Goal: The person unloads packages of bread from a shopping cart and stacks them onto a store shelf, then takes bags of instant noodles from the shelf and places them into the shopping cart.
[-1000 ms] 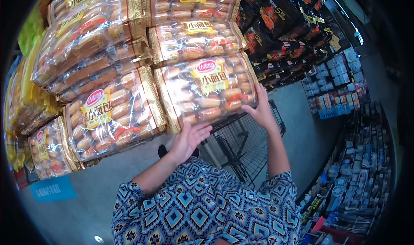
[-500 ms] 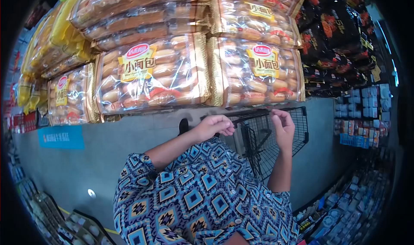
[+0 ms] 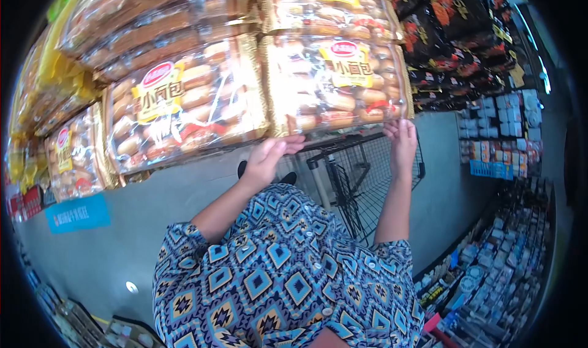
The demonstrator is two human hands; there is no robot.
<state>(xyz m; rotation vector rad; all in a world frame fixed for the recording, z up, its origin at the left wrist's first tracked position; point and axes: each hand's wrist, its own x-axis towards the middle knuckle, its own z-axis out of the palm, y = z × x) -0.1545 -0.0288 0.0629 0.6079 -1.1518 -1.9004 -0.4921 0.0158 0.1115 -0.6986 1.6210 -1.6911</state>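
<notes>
A clear, gold-edged pack of small bread rolls lies at the front right of the bread stacks, with a yellow label and a red oval. My left hand is by its lower left corner, fingers stretched along the lower edge and thumb apart. At the lower right corner, the fingertips of my right hand are closed on the pack's edge. A second bread pack lies to the left, its gold edge close beside the first one.
Behind my hands stands a black wire shopping cart. Black bags are piled at the upper right, yellow bags at the left. A blue sign hangs below the stacks. Shelves of goods line the lower right.
Both hands have moved up to the lower corners of the right bread pack, the left one also shifting leftward. The right fingertips have closed at its corner. The view has shifted and tilted.
</notes>
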